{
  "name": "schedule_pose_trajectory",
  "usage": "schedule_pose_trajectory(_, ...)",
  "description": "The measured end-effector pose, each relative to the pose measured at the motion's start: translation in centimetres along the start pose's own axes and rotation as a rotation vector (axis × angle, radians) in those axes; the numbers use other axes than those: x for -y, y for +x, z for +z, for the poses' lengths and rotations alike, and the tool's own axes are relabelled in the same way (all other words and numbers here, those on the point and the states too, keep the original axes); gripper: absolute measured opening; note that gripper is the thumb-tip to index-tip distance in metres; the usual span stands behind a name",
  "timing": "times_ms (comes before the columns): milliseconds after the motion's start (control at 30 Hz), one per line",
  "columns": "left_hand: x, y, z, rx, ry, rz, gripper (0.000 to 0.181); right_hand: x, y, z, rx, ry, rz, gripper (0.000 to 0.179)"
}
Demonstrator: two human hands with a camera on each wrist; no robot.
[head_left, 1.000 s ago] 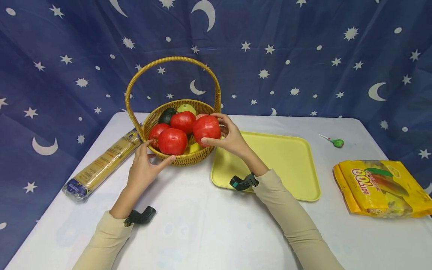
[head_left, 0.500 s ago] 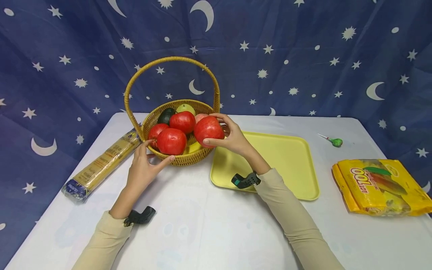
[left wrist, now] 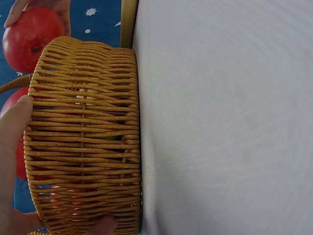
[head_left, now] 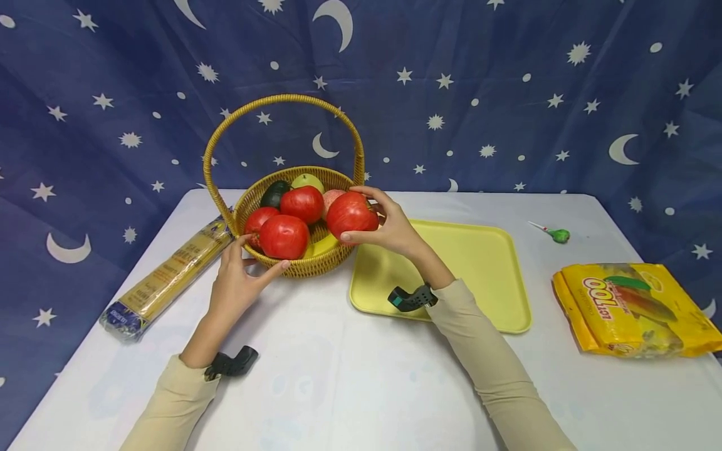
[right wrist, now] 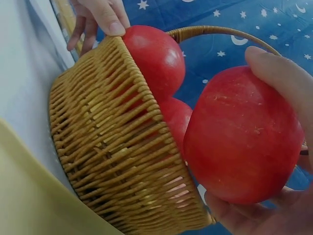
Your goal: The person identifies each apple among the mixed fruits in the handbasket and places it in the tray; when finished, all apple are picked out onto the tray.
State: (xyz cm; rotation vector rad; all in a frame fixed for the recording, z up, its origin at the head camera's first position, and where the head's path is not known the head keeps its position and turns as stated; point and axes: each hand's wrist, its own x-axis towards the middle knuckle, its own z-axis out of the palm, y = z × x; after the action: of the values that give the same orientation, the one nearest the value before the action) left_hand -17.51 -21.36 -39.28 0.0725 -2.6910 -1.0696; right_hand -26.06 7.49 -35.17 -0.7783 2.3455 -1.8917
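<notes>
In the head view my right hand (head_left: pixel 389 228) holds a red pomegranate (head_left: pixel 351 216) over the right rim of a wicker basket (head_left: pixel 316 266), thumb low in front and fingers behind. The right wrist view shows this pomegranate (right wrist: pixel 244 137) up close beside the basket's woven wall (right wrist: pixel 117 132). My left hand (head_left: pixel 234 285) grips the basket's front left, its thumb (left wrist: pixel 19 115) on the rim in the left wrist view. Inside lie more red pomegranates (head_left: pixel 284 237), a dark green avocado (head_left: pixel 274 194), a green pear (head_left: pixel 307 181), a pinkish fruit (head_left: pixel 331 199) and a partly hidden yellow fruit (head_left: pixel 321 246).
A yellow tray (head_left: pixel 468 275) lies right of the basket, partly under the right forearm. A pack of spaghetti (head_left: pixel 169 275) lies to the left. At right are a green lollipop (head_left: pixel 558 235) and a yellow snack bag (head_left: pixel 634 310). The basket's tall handle (head_left: pixel 287 98) arches overhead.
My right hand has shifted slightly rightward with the pomegranate, away from the other fruit, uncovering more of the pinkish one. My left hand stays on the basket. The head view has shifted slightly.
</notes>
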Motion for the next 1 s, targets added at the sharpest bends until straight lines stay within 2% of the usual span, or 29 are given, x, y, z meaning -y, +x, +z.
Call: schedule_pose_trajectory(1000,0.0,0.0,0.1,-0.001,0.0,-0.006,0.097,-0.2,-0.1,-3.2,-0.048,-0.109,0.1,0.076)
